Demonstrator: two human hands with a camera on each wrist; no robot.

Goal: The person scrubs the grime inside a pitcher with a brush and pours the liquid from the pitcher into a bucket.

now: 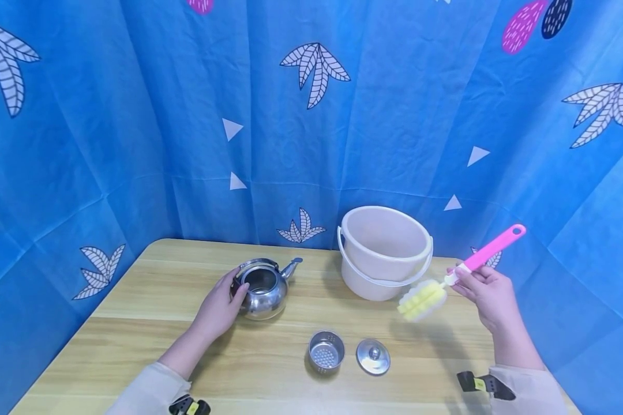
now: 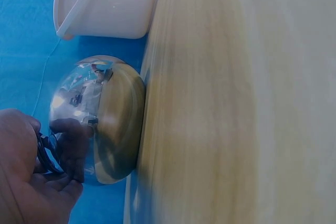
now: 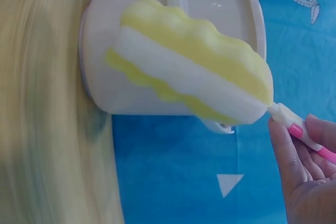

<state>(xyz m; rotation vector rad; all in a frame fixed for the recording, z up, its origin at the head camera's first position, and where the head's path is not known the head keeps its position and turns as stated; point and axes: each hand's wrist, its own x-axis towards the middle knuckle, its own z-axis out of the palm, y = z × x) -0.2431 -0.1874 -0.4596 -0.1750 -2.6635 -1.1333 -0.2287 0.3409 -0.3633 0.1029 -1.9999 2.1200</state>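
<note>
My left grip (image 1: 219,302) is clasping the steel kettle (image 1: 265,301), well inside the tabletop's (image 1: 166,288) left edge. A gap is separating it from the strainer (image 1: 326,353), lid (image 1: 372,357) and the bucket (image 1: 389,268) standing near the back edge. My right grip (image 1: 492,295) is pinching the brush (image 1: 423,298) aloft.

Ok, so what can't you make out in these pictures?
- Head view: part of the kettle's side, covered by the left hand.
- Head view: the lid's underside, hidden beneath its own upper face.
- Left wrist view: part of the bucket, cut off by the top edge.
- Right wrist view: the end of the pink brush handle, cut off by the right edge.
</note>
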